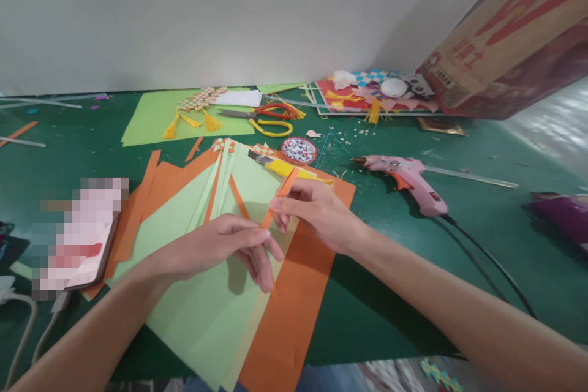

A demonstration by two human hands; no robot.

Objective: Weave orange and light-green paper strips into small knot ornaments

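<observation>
Between my two hands I hold a narrow orange paper strip (290, 182) at a slant. My left hand (239, 245) pinches its lower end between thumb and finger, the other fingers hanging loosely below. My right hand (316, 208) grips it higher up, and the strip's top end sticks out past the fingers. Under both hands lies a light green paper sheet (193, 312) partly over orange paper (280, 337). Thin pale green strips (220, 184) and another orange strip (239, 199) rest on the sheet. A yellow utility knife (287, 170) lies just beyond my right hand.
A pink glue gun (404, 177) with a cord lies at right. Scissors (269, 113), a round dish of small beads (299, 150) and woven paper with yellow tassels (202, 98) lie farther back. A phone (85, 239) is at left. A paper bag (509, 43) stands back right.
</observation>
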